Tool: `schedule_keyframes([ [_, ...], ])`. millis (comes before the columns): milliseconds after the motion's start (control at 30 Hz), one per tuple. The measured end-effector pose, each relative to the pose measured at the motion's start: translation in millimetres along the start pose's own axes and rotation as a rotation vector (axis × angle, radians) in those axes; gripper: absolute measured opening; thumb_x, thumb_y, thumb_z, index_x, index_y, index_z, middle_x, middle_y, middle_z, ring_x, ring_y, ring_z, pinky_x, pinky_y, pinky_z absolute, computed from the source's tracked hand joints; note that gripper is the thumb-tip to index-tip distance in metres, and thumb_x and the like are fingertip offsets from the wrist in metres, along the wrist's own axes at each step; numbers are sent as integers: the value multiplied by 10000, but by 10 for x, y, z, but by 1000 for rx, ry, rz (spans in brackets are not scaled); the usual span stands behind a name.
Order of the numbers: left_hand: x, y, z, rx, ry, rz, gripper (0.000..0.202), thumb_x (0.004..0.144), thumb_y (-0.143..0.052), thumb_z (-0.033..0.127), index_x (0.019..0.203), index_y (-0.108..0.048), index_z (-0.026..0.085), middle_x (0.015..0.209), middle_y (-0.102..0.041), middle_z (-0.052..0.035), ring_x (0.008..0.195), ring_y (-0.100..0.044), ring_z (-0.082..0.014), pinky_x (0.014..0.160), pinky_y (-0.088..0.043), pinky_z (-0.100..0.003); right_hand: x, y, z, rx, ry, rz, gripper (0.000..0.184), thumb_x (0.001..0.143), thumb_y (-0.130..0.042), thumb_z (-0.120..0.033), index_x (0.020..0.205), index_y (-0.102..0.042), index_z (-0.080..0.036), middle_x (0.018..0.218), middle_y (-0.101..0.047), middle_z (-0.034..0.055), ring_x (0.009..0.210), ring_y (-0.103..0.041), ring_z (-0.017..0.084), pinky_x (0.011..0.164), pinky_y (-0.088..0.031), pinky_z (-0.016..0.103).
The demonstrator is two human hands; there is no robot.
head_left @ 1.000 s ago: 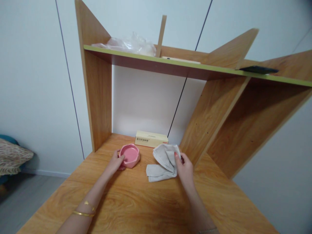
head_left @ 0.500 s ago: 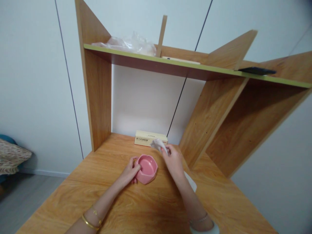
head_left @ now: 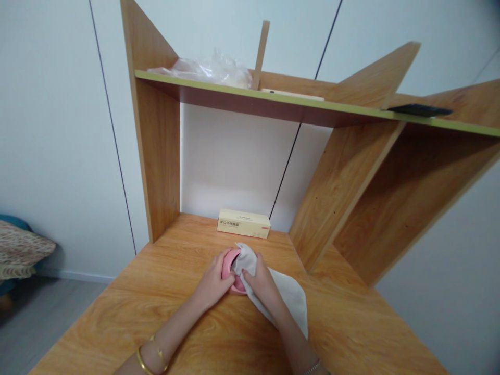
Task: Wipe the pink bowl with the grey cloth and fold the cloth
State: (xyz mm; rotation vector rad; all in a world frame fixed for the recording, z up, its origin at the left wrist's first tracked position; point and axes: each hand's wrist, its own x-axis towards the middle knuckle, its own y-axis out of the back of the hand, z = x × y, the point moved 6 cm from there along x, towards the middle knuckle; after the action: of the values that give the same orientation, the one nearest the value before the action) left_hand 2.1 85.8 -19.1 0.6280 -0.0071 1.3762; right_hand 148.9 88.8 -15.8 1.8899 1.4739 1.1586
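A pink faceted bowl (head_left: pixel 227 264), shaped like an ashtray, is on the wooden desk and partly hidden by cloth and fingers. My left hand (head_left: pixel 213 278) grips its left side, thumb at the near rim. In my right hand (head_left: pixel 261 281) is a pale grey cloth (head_left: pixel 291 294), pressed against the bowl's right side and over its opening. The rest of the cloth trails to the right under my right forearm and lies on the desk. My right fingertips are partly covered by the cloth.
A cream cardboard box (head_left: pixel 244 224) with printed lettering stands behind the bowl at the back of the desk (head_left: pixel 187 333). Overhead, a shelf (head_left: pixel 273 101) carries a clear plastic bag (head_left: pixel 213 70) and a dark flat object (head_left: pixel 422 110). An upright wooden panel (head_left: pixel 332 198) stands right.
My right hand has brought the cloth down and left onto the bowl, and more of the cloth now shows spread on the desk. The bowl is now largely covered, still in my left hand.
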Motion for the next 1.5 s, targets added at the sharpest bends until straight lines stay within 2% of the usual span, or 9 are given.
schedule_keyframes([
  [133,-51,-71,106,118,11,-86,652,658,-462,138,1289,-330,235,1195,-464,-79,1077,-460,-213,953,-329,-342,68,109,-34,-63,-15,-55,257,781,-446,-193,1014,-551,-164,941,-648,90,854,-606,214,698,-409,277],
  [300,-81,-82,149,258,100,-117,599,672,-446,180,1264,-352,201,1025,-511,-80,934,-520,-220,841,-393,-325,112,279,-265,-280,124,-32,347,791,-425,-154,1120,-512,-221,1028,-632,86,867,-603,213,685,-382,274],
  [533,-87,-66,181,260,100,-89,610,682,-438,183,1280,-326,226,1085,-504,-82,977,-514,-229,857,-380,-308,37,109,55,-157,15,-122,298,804,-425,-254,1074,-546,-222,966,-662,43,837,-613,194,655,-401,252],
  [800,-112,-99,311,467,65,-169,542,694,-496,227,1228,-401,243,1056,-499,-81,857,-566,-240,746,-421,-302,34,314,-100,-275,102,-78,404,788,-448,-232,1190,-481,-219,1056,-637,86,923,-595,234,723,-388,281],
  [1000,-103,-5,286,330,48,-52,704,764,-502,436,1370,-202,237,1246,-447,-111,1109,-462,-285,900,-369,-373,-47,183,124,85,9,33,512,786,-381,-204,1297,-366,-179,1110,-609,93,984,-577,213,795,-424,293],
  [1133,-110,-71,213,86,51,-35,867,717,-591,432,1385,-101,176,1352,-362,-132,1168,-425,-273,933,-364,-363,-49,46,155,425,13,91,423,821,-331,-283,1200,-482,-172,1098,-616,68,1027,-557,195,860,-428,315],
  [1233,-107,-86,204,32,1,-15,814,724,-588,367,1371,-132,181,1336,-397,-111,1144,-456,-237,933,-373,-326,-45,-42,144,477,0,55,401,816,-344,-298,1149,-529,-176,984,-660,59,956,-594,206,822,-454,328],
  [1333,-102,-42,191,123,34,26,738,722,-574,345,1350,-219,189,1266,-482,-101,1090,-502,-249,905,-391,-336,-39,-13,161,340,-22,54,410,797,-390,-289,1175,-507,-180,1017,-651,67,946,-599,208,788,-460,312],
  [1500,-118,-73,214,289,94,-20,708,703,-578,335,1336,-269,262,1131,-592,-67,972,-577,-279,809,-431,-349,-24,187,190,-193,-80,49,499,802,-461,-295,1275,-408,-145,863,-684,123,766,-643,252,653,-446,313],
])
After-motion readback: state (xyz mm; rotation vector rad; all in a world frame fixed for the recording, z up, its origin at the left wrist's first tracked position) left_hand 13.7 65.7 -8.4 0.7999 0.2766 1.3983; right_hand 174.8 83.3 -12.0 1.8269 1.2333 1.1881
